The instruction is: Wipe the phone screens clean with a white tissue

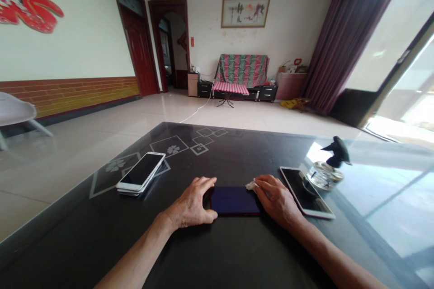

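A dark phone [234,200] lies flat on the black glass table [210,253], between my two hands. My left hand [192,205] clasps its left end, fingers curled round the edge. My right hand [276,198] rests on its right end, fingers pinched on a small white cloth [251,184] at the phone's far right corner.
A stack of white phones [141,173] lies to the left. Another white-rimmed phone [306,191] lies just right of my right hand, next to a clear spray bottle with a black head [328,167]. Beyond the table are a tiled floor, a white chair [15,110] and a covered sofa [241,72].
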The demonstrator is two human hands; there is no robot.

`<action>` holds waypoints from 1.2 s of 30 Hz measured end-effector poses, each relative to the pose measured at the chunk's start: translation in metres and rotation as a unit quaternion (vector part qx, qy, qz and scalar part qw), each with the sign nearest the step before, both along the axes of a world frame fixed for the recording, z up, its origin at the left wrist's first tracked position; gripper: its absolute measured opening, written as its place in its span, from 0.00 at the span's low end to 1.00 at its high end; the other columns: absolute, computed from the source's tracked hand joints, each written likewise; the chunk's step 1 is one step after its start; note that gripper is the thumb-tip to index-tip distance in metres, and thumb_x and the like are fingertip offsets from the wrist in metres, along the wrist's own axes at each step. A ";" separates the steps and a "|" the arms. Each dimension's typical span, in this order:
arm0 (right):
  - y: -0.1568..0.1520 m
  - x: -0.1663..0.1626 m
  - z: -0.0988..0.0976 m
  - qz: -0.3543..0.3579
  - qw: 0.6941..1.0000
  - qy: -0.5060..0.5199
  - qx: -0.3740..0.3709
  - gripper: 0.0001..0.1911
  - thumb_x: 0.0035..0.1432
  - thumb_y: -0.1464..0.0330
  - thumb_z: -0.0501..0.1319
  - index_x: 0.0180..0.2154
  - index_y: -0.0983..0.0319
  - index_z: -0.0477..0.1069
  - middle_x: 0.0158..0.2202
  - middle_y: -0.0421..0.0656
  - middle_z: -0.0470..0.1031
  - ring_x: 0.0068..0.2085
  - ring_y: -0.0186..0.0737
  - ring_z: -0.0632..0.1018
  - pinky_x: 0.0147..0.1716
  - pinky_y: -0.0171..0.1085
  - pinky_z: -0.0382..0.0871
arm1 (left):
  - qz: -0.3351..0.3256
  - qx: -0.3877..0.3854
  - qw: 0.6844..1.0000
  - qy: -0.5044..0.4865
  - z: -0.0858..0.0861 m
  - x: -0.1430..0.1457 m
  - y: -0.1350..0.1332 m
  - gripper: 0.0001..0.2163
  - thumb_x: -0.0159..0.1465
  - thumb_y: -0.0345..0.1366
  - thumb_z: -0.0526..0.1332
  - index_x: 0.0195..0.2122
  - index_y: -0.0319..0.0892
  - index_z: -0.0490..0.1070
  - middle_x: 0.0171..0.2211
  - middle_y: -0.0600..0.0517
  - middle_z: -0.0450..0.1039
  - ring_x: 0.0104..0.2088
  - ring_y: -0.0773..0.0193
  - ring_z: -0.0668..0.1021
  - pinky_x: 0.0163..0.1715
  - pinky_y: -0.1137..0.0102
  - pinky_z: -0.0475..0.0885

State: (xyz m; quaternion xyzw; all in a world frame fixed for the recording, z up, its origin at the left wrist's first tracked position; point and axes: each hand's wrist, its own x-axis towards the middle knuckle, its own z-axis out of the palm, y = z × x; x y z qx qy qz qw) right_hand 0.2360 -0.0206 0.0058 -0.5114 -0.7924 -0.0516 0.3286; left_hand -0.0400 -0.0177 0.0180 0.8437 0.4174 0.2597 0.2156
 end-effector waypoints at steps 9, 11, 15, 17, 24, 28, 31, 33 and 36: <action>-0.015 0.001 0.008 0.034 0.999 -0.033 -0.026 0.11 0.61 0.69 0.54 0.35 0.59 0.75 0.40 0.45 0.73 0.40 0.41 0.74 0.44 0.40 0.68 | -0.008 0.021 1.000 -0.008 -0.005 -0.002 0.004 0.37 0.44 0.32 0.66 0.59 0.44 0.62 0.49 0.49 0.69 0.48 0.53 0.70 0.52 0.59 0.67; -0.020 0.000 0.009 0.040 0.998 -0.024 -0.032 0.11 0.61 0.70 0.54 0.34 0.59 0.75 0.40 0.45 0.72 0.40 0.40 0.73 0.44 0.41 0.69 | -0.006 0.020 1.000 -0.007 -0.005 -0.003 0.005 0.37 0.44 0.33 0.66 0.59 0.44 0.62 0.49 0.49 0.69 0.48 0.53 0.70 0.53 0.59 0.66; -0.031 -0.002 0.013 0.055 0.997 -0.028 -0.056 0.10 0.61 0.70 0.54 0.34 0.59 0.75 0.39 0.45 0.71 0.40 0.40 0.73 0.44 0.41 0.69 | -0.008 0.012 1.000 -0.005 -0.004 -0.003 0.004 0.37 0.44 0.33 0.67 0.59 0.43 0.62 0.49 0.48 0.69 0.48 0.53 0.70 0.53 0.59 0.66; -0.038 -0.001 0.015 0.068 0.995 -0.032 -0.069 0.11 0.61 0.71 0.53 0.35 0.58 0.74 0.40 0.45 0.71 0.40 0.40 0.73 0.44 0.40 0.69 | -0.004 0.010 1.000 -0.003 -0.003 -0.002 0.004 0.37 0.43 0.33 0.67 0.58 0.40 0.63 0.49 0.47 0.69 0.48 0.53 0.70 0.53 0.60 0.66; -0.038 0.005 0.014 0.055 0.995 -0.035 -0.077 0.12 0.63 0.69 0.52 0.39 0.57 0.75 0.42 0.45 0.71 0.42 0.40 0.73 0.45 0.40 0.68 | -0.009 0.015 1.000 -0.017 -0.007 -0.003 0.005 0.38 0.44 0.33 0.67 0.59 0.43 0.62 0.49 0.48 0.69 0.49 0.53 0.70 0.52 0.59 0.67; -0.013 -0.001 0.010 0.030 0.997 -0.036 -0.054 0.12 0.63 0.67 0.53 0.37 0.58 0.76 0.41 0.45 0.72 0.41 0.40 0.73 0.45 0.40 0.68 | -0.013 0.014 1.000 -0.020 -0.009 -0.005 0.006 0.38 0.45 0.34 0.67 0.60 0.43 0.60 0.49 0.48 0.69 0.49 0.53 0.69 0.53 0.59 0.66; -0.002 -0.008 0.007 0.022 0.999 -0.033 -0.037 0.13 0.63 0.66 0.53 0.37 0.58 0.77 0.40 0.45 0.72 0.41 0.40 0.74 0.45 0.41 0.68 | -0.013 0.009 1.000 -0.017 -0.008 -0.006 0.006 0.38 0.45 0.34 0.67 0.60 0.44 0.60 0.50 0.48 0.69 0.50 0.52 0.69 0.54 0.58 0.66; -0.003 -0.010 0.006 0.023 0.999 -0.032 -0.030 0.13 0.63 0.66 0.54 0.37 0.58 0.77 0.40 0.45 0.73 0.40 0.40 0.74 0.45 0.41 0.69 | -0.014 0.007 1.000 -0.017 -0.007 -0.006 0.006 0.38 0.46 0.35 0.67 0.61 0.46 0.60 0.50 0.48 0.69 0.50 0.52 0.69 0.54 0.57 0.65; -0.016 -0.009 0.008 0.039 0.998 -0.033 -0.037 0.13 0.64 0.67 0.53 0.39 0.57 0.76 0.40 0.45 0.72 0.40 0.40 0.74 0.44 0.40 0.69 | -0.013 0.005 1.000 -0.017 -0.005 -0.005 0.005 0.38 0.45 0.35 0.67 0.60 0.46 0.60 0.50 0.48 0.69 0.50 0.51 0.69 0.54 0.57 0.65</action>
